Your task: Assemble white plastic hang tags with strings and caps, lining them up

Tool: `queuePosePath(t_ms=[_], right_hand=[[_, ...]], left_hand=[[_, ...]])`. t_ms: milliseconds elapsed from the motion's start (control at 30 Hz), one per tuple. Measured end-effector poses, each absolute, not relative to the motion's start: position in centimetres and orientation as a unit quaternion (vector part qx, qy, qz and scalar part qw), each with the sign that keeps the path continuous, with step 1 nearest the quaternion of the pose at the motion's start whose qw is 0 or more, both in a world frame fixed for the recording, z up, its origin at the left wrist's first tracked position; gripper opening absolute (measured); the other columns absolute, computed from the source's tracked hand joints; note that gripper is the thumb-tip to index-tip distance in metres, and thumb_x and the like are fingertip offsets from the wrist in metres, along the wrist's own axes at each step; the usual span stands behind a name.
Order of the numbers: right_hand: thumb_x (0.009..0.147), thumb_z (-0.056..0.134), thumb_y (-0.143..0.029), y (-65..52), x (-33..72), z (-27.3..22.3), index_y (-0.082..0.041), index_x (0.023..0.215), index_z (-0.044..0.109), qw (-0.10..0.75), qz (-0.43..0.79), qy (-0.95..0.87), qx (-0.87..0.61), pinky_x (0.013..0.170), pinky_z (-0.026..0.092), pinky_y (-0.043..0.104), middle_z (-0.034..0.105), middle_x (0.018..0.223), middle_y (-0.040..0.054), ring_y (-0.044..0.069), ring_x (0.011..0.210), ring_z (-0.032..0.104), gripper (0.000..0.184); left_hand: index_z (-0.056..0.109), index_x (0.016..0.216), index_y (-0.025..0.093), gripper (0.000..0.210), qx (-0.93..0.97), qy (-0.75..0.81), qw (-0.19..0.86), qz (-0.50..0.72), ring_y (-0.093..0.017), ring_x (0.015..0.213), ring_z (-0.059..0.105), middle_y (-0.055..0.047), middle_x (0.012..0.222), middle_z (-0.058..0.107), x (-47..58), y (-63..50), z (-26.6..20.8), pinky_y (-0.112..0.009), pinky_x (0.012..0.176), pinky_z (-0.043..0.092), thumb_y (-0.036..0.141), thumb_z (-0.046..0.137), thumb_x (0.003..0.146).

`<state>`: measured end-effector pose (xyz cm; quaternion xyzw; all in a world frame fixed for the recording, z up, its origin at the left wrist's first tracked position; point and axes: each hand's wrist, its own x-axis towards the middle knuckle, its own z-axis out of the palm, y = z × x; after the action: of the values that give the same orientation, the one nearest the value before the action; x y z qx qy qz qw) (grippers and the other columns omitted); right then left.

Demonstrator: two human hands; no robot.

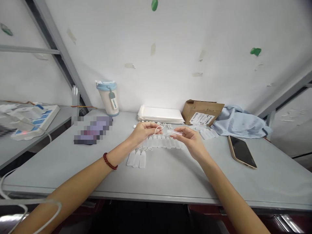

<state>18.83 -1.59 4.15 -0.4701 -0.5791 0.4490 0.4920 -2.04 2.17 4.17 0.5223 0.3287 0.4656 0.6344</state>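
Purple item (98,128) at left pixelated, can't identify. Box label (201,119) print too small to read. Left hand (147,130) and right hand (188,137) partly cover white tags (162,142), count unclear. Forearms (81,177) cut by bottom edge. Plugs (23,120) hide some of power strip (51,113).

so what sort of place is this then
Probably a small workshop, though little of it shows: rows of pale tags lie on a grey table, a cardboard box stands farther back, and a power strip sits off to the left.
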Motion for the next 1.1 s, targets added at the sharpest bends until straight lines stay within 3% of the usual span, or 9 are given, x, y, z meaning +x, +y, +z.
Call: queuePosePath(t_ms=[300, 767, 1100], right_hand=[[0.066, 0.076, -0.034, -1.8, 17.5, 2.9, -0.02, 0.085, 0.062, 0.472, 0.546, -0.555, -0.413, 0.078, 0.046, 0.033, 0.068, 0.085, 0.0011, 0.016, 0.08, 0.062, 0.027], [0.069, 0.074, -0.035, -1.9, 17.1, 2.7, -0.021, 0.083, 0.064, 0.493, 0.58, -0.524, -0.381, 0.087, 0.048, 0.036, 0.069, 0.087, 0.0012, 0.018, 0.086, 0.065, 0.022], [0.072, 0.073, -0.035, -2.0, 17.1, 2.8, -0.02, 0.083, 0.064, 0.482, 0.603, -0.519, -0.368, 0.086, 0.048, 0.034, 0.07, 0.086, 0.0017, 0.016, 0.086, 0.065, 0.02]], left_hand=[[0.069, 0.082, 0.01, 0.025, 0.536, 0.323, 0.65, 0.432, -0.017, 0.075, 0.067, -0.005, 0.075, 0.069, -2.3, 1.0, 4.1, -0.037, 0.085, 0.052, 0.027, 0.078, 0.067], [0.067, 0.096, 0.012, 0.032, 0.542, 0.325, 0.663, 0.401, -0.014, 0.067, 0.066, -0.004, 0.071, 0.069, -2.3, 0.5, 4.4, -0.033, 0.075, 0.053, 0.027, 0.076, 0.07], [0.07, 0.092, 0.014, 0.027, 0.652, 0.327, 0.557, 0.397, -0.014, 0.066, 0.063, -0.005, 0.076, 0.07, -1.9, 0.1, 4.3, -0.026, 0.063, 0.052, 0.035, 0.069, 0.076]])
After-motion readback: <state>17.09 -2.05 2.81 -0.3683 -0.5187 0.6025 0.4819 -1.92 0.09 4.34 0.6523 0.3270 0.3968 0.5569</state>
